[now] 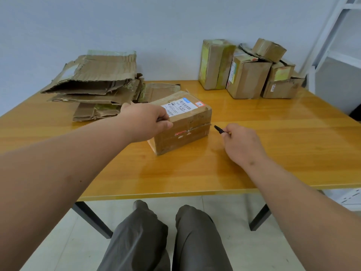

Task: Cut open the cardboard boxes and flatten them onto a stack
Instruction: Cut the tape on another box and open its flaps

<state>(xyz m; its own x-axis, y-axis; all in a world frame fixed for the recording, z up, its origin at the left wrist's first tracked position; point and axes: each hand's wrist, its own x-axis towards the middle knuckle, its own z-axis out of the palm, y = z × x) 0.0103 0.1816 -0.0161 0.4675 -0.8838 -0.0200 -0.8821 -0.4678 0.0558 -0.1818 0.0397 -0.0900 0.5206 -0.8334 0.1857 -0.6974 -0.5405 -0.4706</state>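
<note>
Head view: a person sits at a yellow wooden bench (195,173), legs in grey trousers (166,241) showing below its near edge. A brown cardboard box (182,124) stands in the middle of the bench, still whole and shut. It has a white label (178,107) on top and tape along its front.

The left hand (145,121) grips the top left edge of the box, with fingers curled over the top and the thumb on the front side. The right hand (241,142) is just right of the box, not touching it. Its fingers are curled round a small black cutter (219,129), and the tip points at the box's right corner, near the tape line.

At the back left of the bench lies a stack of flattened boxes (97,87), messy and bent, touching the wall (156,26). At the back right stands a group of about 6 closed boxes (250,73), some piled on others, well apart from the box in the middle. A white shelf frame (340,36) stands at the far right.
</note>
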